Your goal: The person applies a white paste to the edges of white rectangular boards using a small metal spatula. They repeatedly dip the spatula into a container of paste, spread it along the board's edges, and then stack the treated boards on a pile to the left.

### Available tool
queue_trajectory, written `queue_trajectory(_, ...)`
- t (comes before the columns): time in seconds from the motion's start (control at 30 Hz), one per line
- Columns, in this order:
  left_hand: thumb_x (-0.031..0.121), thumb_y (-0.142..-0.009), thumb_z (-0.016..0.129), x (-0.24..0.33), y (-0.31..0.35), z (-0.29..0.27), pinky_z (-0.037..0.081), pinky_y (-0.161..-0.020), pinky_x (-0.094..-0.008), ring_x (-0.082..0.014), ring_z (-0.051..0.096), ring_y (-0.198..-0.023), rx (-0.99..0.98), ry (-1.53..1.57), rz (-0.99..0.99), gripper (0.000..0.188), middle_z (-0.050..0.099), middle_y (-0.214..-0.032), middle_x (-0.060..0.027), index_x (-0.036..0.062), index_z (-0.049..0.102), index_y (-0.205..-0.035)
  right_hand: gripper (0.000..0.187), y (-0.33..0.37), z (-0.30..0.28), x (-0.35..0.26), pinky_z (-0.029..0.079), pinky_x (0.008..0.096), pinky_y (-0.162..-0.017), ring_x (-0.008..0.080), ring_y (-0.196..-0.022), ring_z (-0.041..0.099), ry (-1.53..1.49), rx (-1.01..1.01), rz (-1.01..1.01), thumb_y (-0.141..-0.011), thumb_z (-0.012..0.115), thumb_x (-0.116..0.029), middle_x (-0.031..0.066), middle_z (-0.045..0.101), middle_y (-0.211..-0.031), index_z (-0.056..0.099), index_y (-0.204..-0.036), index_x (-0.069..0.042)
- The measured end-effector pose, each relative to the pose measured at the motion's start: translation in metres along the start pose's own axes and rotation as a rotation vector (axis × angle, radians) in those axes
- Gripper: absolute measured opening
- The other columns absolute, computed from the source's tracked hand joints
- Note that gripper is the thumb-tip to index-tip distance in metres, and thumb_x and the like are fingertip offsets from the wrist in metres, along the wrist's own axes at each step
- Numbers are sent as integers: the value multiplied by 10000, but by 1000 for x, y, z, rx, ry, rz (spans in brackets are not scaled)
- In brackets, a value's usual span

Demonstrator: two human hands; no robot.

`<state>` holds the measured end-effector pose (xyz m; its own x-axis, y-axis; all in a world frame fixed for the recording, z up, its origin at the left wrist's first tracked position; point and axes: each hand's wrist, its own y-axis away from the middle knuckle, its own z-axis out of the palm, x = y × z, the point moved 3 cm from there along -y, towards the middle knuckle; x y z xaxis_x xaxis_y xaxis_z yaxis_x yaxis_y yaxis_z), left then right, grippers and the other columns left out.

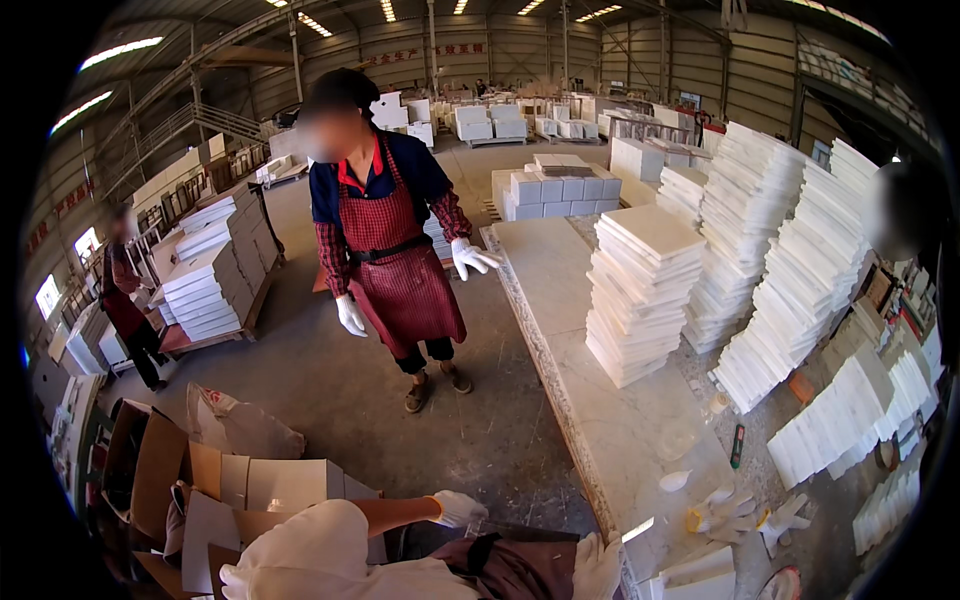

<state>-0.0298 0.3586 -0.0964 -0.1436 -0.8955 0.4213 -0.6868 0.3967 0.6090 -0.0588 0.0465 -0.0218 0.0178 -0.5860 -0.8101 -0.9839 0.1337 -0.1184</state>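
Observation:
My left hand [460,508], in a white glove with a yellowish cuff, hangs in front of my brown apron [515,572]. Its fingers look loosely bent, and I see nothing in them. By the near edge of the stone-topped table [545,265] rests my right hand [597,570], gloved in white, fingers stretched out; its lower part is cut off. White flat pieces [695,577] lie just right of it. Farther along are two loose work gloves [722,514], a small white lump [675,481] and a dark green-and-red hand tool [738,446].
A stack of white tiles [640,300] stands on the table, with taller leaning stacks [800,270] to its right. Across the floor stands a co-worker [385,220] in a red checked apron. Open cardboard boxes [160,470] and a sack [240,425] sit at left, near a loaded pallet [215,280].

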Motion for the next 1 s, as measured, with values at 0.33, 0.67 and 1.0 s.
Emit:
queue_trajectory(0.33, 353, -979, 445, 6, 3, -9, 461, -978, -439, -357, 605, -1159, 106, 56, -18, 382, 657, -1232, -145, 202, 621, -1283, 272, 0, 3, 0, 505, 395, -870, 294, -1029, 587, -168, -7, 66, -997, 577, -254, 167, 614, -1101, 593, -1130, -16)
queue_trajectory(0.67, 428, -988, 464, 61, 8, -50, 482, -915, -413, -336, 641, -1055, 287, 298, 128, 404, 696, -1096, -127, 122, 661, -1165, 237, 5, 6, 6, 513, 385, -845, 261, -990, 595, -1246, -92, 411, -1007, 565, -258, 134, 624, -1058, 610, -1082, -38)
queue_trajectory(1.0, 427, -992, 518, 155, -10, -43, 504, -856, -385, -242, 665, -900, 95, 606, 318, 435, 693, -1026, -125, 61, 624, -1203, 211, 44, -43, -57, 400, 225, -546, 83, -649, 458, -1237, 42, 648, -1027, 559, -262, -8, 501, -789, 565, -1130, -78)
